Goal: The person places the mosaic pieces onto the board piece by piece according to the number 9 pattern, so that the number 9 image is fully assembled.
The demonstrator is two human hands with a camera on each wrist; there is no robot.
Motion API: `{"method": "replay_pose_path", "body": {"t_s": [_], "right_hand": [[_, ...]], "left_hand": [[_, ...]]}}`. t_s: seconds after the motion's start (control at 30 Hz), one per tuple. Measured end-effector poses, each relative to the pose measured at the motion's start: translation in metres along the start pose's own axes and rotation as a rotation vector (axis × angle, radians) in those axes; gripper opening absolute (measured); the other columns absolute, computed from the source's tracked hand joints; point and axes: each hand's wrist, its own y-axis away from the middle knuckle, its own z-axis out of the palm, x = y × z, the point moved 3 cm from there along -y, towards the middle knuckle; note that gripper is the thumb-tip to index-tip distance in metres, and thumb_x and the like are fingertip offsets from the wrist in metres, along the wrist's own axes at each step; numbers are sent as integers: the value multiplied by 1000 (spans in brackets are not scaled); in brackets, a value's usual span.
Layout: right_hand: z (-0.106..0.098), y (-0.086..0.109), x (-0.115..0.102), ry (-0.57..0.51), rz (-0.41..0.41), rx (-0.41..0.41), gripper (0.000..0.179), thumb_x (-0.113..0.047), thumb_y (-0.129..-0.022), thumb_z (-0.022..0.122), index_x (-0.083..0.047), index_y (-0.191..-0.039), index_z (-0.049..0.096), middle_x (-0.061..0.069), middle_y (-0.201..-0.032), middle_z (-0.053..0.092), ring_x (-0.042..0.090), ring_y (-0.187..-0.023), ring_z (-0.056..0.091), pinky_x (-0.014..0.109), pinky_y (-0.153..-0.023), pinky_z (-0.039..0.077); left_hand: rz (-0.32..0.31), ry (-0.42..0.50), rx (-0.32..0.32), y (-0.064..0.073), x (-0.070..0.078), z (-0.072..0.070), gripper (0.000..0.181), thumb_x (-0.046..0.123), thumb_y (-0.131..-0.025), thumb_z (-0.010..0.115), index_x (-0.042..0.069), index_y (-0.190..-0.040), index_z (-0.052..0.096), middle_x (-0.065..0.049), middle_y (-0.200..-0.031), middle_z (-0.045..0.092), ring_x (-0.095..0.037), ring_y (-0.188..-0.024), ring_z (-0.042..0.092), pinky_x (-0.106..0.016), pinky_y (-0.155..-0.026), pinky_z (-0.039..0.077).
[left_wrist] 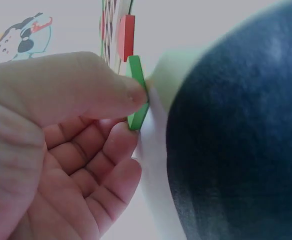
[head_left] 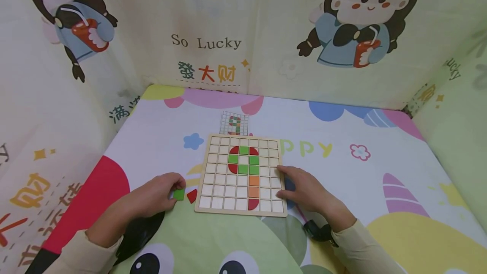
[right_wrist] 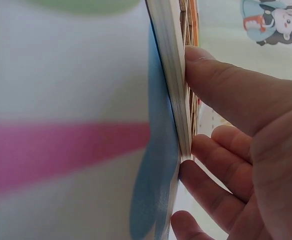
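Observation:
Between its thumb and fingers my left hand (head_left: 160, 193) pinches a green square tile (head_left: 179, 194), left of the wooden grid board (head_left: 243, 215). The tile (left_wrist: 134, 120) also shows edge-on in the left wrist view. A red tile (head_left: 192, 195) with a curved side lies by the board's lower left edge. Red, green and orange tiles sit in the board's cells, forming a 9-like figure. My right hand (head_left: 304, 189) rests at the board's right edge. In the right wrist view its thumb (right_wrist: 221, 75) touches the board and its fingers are loosely bent near the edge.
Behind the board lies a small printed card (head_left: 234, 122) with a matching 9 pattern. A black strap-like object (head_left: 317, 230) is at the right wrist. The table cover (head_left: 342, 181) carries cartoon prints, and printed curtains (head_left: 274, 33) hang around the table.

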Motion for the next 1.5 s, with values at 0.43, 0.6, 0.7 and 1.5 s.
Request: {"method": "replay_pose_path", "body": {"t_s": [0.43, 0.6, 0.7, 1.5], "right_hand": [[0, 0, 1, 7, -10, 6, 66, -25, -87, 79, 0, -142, 52, 18, -138, 57, 40, -128, 51, 56, -104, 40], [1, 0, 1, 5, -4, 1, 67, -25, -86, 79, 0, -142, 51, 18, -138, 56, 40, -129, 50, 56, -105, 40], [1, 0, 1, 5, 1, -3, 67, -26, -87, 79, 0, -142, 51, 18, -139, 56, 40, -129, 50, 56, -105, 40], [0, 0, 1, -2, 9, -4, 67, -26, -86, 79, 1, -142, 51, 19, -138, 56, 40, -129, 50, 56, -105, 40]], "left_hand": [[-39, -35, 74, -7, -2, -4, 47, 5, -71, 87, 3, -111, 63, -6, -106, 62, -24, -97, 57, -38, -79, 58], [-44, -37, 110, -11, -2, -5, 47, 7, -73, 86, 2, -114, 63, -7, -107, 63, -26, -98, 59, -42, -84, 57], [-41, -34, 129, -15, 0, -5, 46, 8, -75, 86, 2, -115, 63, -7, -108, 64, -27, -100, 59, -44, -87, 56], [115, 86, 59, -39, 47, 10, 27, 3, -87, 73, 6, -113, 64, 0, -107, 64, -19, -93, 57, -35, -82, 53]]}}
